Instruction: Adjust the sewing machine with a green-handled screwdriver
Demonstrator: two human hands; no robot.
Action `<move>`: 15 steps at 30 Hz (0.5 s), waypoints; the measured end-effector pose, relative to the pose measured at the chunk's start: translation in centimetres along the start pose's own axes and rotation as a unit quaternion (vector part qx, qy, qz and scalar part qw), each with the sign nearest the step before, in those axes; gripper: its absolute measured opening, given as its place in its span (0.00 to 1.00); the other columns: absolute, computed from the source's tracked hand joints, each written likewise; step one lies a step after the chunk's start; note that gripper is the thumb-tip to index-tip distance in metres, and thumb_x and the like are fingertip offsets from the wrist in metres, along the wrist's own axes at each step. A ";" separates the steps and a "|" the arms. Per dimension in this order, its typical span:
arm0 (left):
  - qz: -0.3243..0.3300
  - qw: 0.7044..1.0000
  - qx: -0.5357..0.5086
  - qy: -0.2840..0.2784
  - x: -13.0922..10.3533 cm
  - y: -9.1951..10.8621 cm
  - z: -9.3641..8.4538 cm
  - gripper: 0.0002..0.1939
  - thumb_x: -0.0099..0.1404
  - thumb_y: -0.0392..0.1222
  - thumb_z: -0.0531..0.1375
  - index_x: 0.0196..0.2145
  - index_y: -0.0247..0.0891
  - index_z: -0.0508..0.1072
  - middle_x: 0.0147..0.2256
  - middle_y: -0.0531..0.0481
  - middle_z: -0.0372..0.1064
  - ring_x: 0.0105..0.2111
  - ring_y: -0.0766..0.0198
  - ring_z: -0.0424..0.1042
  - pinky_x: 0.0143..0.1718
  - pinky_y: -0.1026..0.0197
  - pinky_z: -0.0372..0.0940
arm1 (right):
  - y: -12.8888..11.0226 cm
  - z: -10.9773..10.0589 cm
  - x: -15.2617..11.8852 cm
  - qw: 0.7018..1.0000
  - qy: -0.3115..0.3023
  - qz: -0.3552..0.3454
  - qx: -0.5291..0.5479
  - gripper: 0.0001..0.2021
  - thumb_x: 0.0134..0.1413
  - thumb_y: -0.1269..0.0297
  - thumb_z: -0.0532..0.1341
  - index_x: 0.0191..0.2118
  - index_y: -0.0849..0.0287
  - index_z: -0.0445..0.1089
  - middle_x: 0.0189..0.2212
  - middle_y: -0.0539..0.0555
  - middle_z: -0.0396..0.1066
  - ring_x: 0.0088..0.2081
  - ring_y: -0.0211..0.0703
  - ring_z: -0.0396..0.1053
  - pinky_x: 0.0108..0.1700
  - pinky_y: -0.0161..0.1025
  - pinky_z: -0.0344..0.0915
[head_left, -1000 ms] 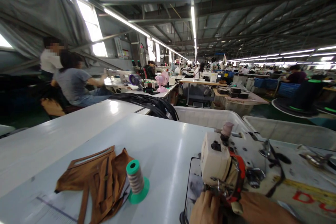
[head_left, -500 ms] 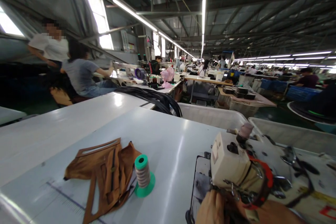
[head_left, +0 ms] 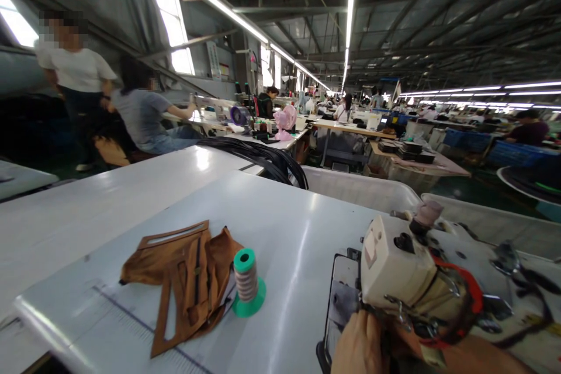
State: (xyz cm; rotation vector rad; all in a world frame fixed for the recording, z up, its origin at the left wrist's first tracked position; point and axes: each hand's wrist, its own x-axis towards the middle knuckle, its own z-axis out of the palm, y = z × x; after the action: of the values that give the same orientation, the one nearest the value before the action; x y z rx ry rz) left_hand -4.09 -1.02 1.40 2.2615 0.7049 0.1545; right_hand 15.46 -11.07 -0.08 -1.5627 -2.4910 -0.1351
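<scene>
Both hands work close under the head of an industrial sewing machine (head_left: 397, 272) at the bottom edge of the head view. The left hand (head_left: 359, 346) curls its fingers beside the needle area, its grip closed, though what it pinches is hidden by the machine. The right hand (head_left: 456, 356) lies just behind the red-trimmed front of the machine head, mostly cut off by the frame, and its grip cannot be told. The cream-coloured machine sits at the right end of a white surface (head_left: 280, 228), its dark bed plate (head_left: 339, 304) showing in front of the left hand.

Left of the machine, well apart from the hands, a thread spool on a green cone (head_left: 246, 283) stands upright, touching a heap of brown leather pieces (head_left: 188, 280) with cut-out slots. A bundle of black straps (head_left: 263, 160) hangs over the far edge of the neighbouring surface, and white bins (head_left: 363, 190) stand beyond. At the far left a seated person in a grey shirt (head_left: 144, 117) works at another machine, while a person in a white shirt (head_left: 76, 73) stands behind. A pink desk fan (head_left: 284, 120) sits farther down the long factory hall.
</scene>
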 end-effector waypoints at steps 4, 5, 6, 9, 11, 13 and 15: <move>-0.004 1.000 0.004 -0.004 0.0 0.0 0.0 0.30 0.49 0.28 0.53 0.51 0.34 0.65 0.47 0.41 0.66 0.48 0.51 0.65 0.48 0.53 0.63 | -0.1 0.6 -0.9 0.999 -0.045 0.002 -0.022 0.34 0.36 0.89 0.44 0.46 0.57 0.71 0.40 0.51 0.74 0.38 0.44 0.73 0.35 0.35 0.70; -0.002 1.000 0.005 -0.004 0.0 0.0 0.0 0.30 0.49 0.28 0.53 0.52 0.35 0.65 0.47 0.41 0.66 0.48 0.52 0.65 0.48 0.53 0.63 | -0.1 0.8 -0.9 0.999 -0.049 0.002 -0.024 0.33 0.36 0.89 0.44 0.43 0.58 0.73 0.37 0.51 0.75 0.37 0.44 0.73 0.34 0.35 0.70; -0.001 1.000 0.004 -0.004 0.0 0.0 0.0 0.30 0.49 0.28 0.53 0.52 0.36 0.65 0.47 0.42 0.66 0.48 0.52 0.65 0.48 0.54 0.63 | -0.1 0.9 -0.7 0.998 -0.050 -0.001 -0.025 0.32 0.35 0.89 0.44 0.42 0.59 0.73 0.35 0.52 0.75 0.35 0.44 0.73 0.33 0.36 0.70; -0.003 1.000 0.007 -0.006 0.1 -0.1 0.1 0.28 0.50 0.29 0.53 0.51 0.36 0.65 0.47 0.42 0.66 0.48 0.53 0.65 0.49 0.55 0.63 | -0.1 0.7 0.1 0.999 -0.047 -0.016 -0.023 0.32 0.39 0.88 0.45 0.50 0.61 0.68 0.38 0.56 0.74 0.33 0.44 0.74 0.35 0.32 0.70; -0.002 1.000 0.014 -0.003 0.1 -0.1 0.2 0.27 0.51 0.29 0.53 0.51 0.35 0.65 0.47 0.41 0.66 0.48 0.52 0.65 0.48 0.54 0.63 | -0.1 0.3 0.5 0.999 -0.039 -0.022 -0.016 0.35 0.42 0.88 0.45 0.57 0.60 0.59 0.43 0.56 0.72 0.34 0.42 0.74 0.36 0.28 0.69; 0.003 1.000 0.015 0.002 0.1 -0.2 0.2 0.26 0.52 0.29 0.53 0.51 0.35 0.65 0.47 0.41 0.66 0.47 0.52 0.65 0.48 0.54 0.63 | -0.2 -0.1 0.5 0.999 -0.028 -0.016 -0.004 0.38 0.44 0.87 0.45 0.62 0.57 0.48 0.47 0.55 0.69 0.37 0.41 0.73 0.36 0.26 0.69; 0.007 1.000 0.013 0.004 0.1 -0.1 0.2 0.25 0.52 0.29 0.53 0.50 0.35 0.66 0.46 0.41 0.67 0.47 0.52 0.65 0.47 0.54 0.63 | -0.4 -0.3 0.1 1.000 -0.008 0.008 0.010 0.40 0.43 0.87 0.45 0.64 0.55 0.40 0.50 0.53 0.66 0.41 0.42 0.72 0.39 0.28 0.70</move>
State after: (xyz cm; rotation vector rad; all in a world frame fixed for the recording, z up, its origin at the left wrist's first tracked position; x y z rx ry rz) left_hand -4.00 -1.00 1.18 2.2916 0.6983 0.1620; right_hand 15.05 -11.19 0.22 -1.5812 -2.4840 -0.0940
